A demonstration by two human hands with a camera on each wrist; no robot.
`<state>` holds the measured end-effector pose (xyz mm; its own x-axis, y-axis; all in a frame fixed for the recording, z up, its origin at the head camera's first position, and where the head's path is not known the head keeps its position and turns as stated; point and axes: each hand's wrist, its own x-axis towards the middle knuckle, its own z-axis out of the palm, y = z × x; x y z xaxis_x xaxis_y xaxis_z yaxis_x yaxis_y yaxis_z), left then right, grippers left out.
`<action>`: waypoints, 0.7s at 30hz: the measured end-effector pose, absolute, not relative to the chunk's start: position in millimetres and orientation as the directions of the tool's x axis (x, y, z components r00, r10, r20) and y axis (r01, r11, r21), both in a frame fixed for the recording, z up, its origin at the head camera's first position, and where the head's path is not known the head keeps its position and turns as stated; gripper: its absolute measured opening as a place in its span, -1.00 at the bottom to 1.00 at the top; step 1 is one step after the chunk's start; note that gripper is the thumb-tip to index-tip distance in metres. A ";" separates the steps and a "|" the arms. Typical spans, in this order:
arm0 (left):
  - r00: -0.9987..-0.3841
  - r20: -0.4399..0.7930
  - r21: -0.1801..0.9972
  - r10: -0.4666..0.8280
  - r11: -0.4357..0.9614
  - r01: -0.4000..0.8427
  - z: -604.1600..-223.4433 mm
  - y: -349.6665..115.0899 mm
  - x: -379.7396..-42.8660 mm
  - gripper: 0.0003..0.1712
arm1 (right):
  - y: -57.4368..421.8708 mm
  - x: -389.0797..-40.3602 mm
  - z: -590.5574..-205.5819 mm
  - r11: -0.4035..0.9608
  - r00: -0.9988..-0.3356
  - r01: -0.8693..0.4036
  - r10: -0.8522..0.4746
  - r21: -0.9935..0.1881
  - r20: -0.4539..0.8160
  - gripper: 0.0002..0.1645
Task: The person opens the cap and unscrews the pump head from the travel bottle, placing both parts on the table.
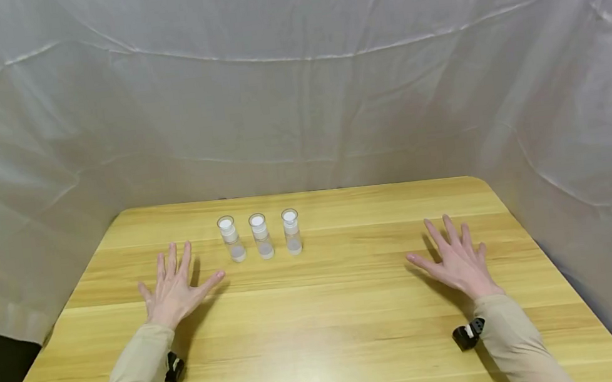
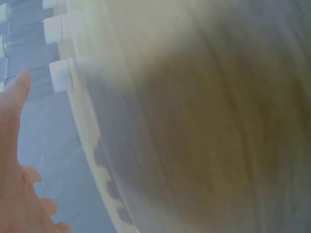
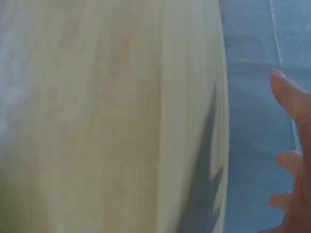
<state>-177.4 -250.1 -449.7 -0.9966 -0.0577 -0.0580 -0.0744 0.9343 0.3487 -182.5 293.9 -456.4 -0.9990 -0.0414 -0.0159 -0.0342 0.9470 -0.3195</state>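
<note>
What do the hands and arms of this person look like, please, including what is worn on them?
The left hand and right hand are bare, without gloves. Plain beige long sleeves cover the forearms to the wrists. Each wrist carries a small, blocky black camera; the right one shows a white patch. No cables are visible.
</note>
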 end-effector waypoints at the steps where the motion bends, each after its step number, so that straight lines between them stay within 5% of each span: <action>1: -0.997 -0.057 0.350 -0.060 0.934 -0.076 -449.3 -250.2 -177.6 0.26 | 293.5 -182.7 -455.9 0.945 -0.999 -0.033 -0.041 -0.326 -0.018 0.21; 7: -0.996 -0.049 0.432 -0.074 0.897 -0.088 -447.3 -251.0 -180.4 0.25 | 291.3 -183.9 -453.7 0.915 -0.999 -0.029 -0.045 -0.403 -0.030 0.18; 14: -0.986 -0.026 0.662 -0.165 0.736 -0.141 -442.1 -246.6 -180.1 0.17 | 289.3 -187.3 -453.8 0.823 -0.999 -0.053 -0.044 -0.565 0.028 0.04; 21: -0.949 0.188 0.778 -0.252 0.628 -0.013 -443.9 -229.9 -174.7 -0.30 | 286.3 -189.0 -451.5 0.632 -0.998 -0.059 -0.009 -0.773 0.069 -0.10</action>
